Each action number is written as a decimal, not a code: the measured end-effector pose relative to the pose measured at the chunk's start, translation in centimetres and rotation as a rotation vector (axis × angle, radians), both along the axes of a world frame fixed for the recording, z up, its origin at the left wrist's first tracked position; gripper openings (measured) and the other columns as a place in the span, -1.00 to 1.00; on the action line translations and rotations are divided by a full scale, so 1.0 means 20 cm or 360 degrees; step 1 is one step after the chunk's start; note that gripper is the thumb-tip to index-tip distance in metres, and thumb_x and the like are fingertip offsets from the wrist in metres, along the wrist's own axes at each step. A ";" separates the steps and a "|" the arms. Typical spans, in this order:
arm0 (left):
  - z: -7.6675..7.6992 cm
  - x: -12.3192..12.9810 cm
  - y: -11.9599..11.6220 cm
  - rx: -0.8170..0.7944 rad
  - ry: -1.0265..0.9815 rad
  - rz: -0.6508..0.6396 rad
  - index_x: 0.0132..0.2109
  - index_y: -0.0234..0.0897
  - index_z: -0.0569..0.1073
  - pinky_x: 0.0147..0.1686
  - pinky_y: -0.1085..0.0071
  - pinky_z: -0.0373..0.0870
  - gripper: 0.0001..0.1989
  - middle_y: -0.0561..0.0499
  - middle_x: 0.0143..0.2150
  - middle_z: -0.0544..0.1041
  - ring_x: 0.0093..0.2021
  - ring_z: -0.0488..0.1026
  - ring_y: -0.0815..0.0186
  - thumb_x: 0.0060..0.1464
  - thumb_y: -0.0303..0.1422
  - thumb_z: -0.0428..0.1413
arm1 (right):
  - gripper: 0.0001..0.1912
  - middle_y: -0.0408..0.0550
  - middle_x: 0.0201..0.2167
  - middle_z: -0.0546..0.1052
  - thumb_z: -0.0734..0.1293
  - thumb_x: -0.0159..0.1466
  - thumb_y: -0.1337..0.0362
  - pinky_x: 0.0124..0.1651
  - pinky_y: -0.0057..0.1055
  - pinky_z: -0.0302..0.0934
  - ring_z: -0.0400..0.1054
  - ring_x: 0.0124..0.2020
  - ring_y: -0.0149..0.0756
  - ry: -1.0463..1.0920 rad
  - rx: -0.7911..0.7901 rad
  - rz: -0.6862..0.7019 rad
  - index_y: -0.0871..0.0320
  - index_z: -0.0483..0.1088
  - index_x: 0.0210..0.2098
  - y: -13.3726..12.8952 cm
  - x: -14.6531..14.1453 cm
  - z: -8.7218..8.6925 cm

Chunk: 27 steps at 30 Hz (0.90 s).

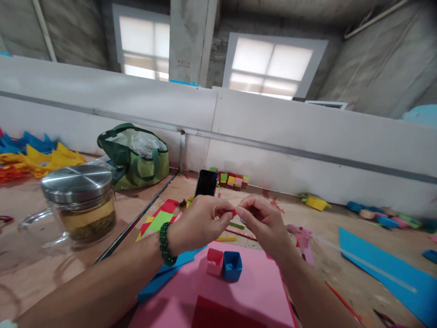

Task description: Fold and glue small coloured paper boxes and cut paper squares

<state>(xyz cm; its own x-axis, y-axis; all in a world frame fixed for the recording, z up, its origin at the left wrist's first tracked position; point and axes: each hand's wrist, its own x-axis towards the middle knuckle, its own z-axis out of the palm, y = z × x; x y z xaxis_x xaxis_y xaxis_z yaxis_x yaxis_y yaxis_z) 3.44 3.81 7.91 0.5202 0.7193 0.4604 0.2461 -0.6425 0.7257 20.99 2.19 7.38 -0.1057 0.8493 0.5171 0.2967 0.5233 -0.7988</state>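
Observation:
My left hand point(206, 217), with a green bead bracelet point(165, 243) at its wrist, pinches a small red piece point(234, 212) between thumb and fingers. On the other side of this piece, the fingertips of my right hand point(264, 223) are pinched together too. Most of the red piece is hidden by the fingers. Below the hands, a small pink open box point(215, 261) and a blue open box point(232, 266) stand side by side on pink sheets point(259, 287). A dark red sheet point(221, 314) lies at the near edge.
A glass tea mug point(82, 209) and a green bag point(143, 159) stand left. Behind the hands are a phone point(206, 182) and several coloured small boxes point(234, 180). A pink glue gun point(303, 241), blue sheet point(385, 269) and red pencil-like stick point(343, 300) lie right.

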 end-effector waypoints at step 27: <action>-0.06 0.00 0.10 -0.0944 -0.0351 -0.0526 -0.32 -0.38 0.54 -0.38 0.54 0.42 -0.72 -0.04 -0.42 0.58 -0.44 0.50 0.42 0.05 -0.19 0.18 | -0.80 -0.15 -0.55 0.44 0.41 0.11 0.14 -0.53 -0.48 0.17 0.26 -0.54 -0.42 0.0033 -0.0096 -0.0146 0.16 0.48 -0.40 -0.02 -0.02 0.01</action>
<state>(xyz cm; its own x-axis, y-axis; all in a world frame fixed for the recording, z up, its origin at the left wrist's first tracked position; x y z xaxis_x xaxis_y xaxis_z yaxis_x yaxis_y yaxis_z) 3.40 5.72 6.74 0.6942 0.7019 0.1596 -0.0859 -0.1394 0.9865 20.51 1.85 7.55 -0.0162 0.8847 0.4658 0.3242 0.4454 -0.8346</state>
